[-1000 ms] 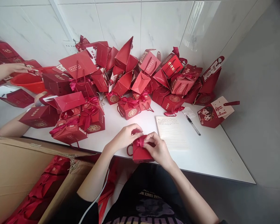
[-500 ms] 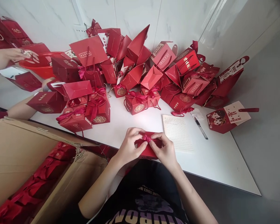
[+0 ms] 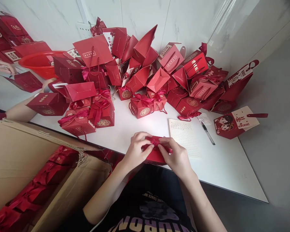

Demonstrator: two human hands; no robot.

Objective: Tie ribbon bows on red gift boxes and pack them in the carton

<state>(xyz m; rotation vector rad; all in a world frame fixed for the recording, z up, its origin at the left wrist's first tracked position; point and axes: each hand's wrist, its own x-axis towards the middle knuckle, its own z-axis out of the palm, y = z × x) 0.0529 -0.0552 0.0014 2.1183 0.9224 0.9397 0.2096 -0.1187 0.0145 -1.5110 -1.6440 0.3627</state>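
A red gift box (image 3: 155, 157) sits at the table's front edge, right before my body. On its top lies a dark red ribbon (image 3: 155, 142), gathered into a bow or knot whose exact form my fingers partly cover. My left hand (image 3: 138, 149) pinches the ribbon from the left between thumb and forefinger. From the other side, my right hand (image 3: 176, 154) pinches it too, with a bit of ribbon showing past the fingers. Both thumbs meet near the middle of the box top.
Red gift boxes (image 3: 145, 104) are heaped along the table's back and left. A notepad (image 3: 183, 138) and pen (image 3: 208, 133) lie to my right. An open carton (image 3: 19, 161) holding ribboned boxes stands at lower left. Another person's hand (image 3: 2, 66) works at far left beside a red basket (image 3: 36, 64).
My hands have shifted slightly right along with the box, and the ribbon knot looks flatter. The other person's upper hand has drawn back to the left.
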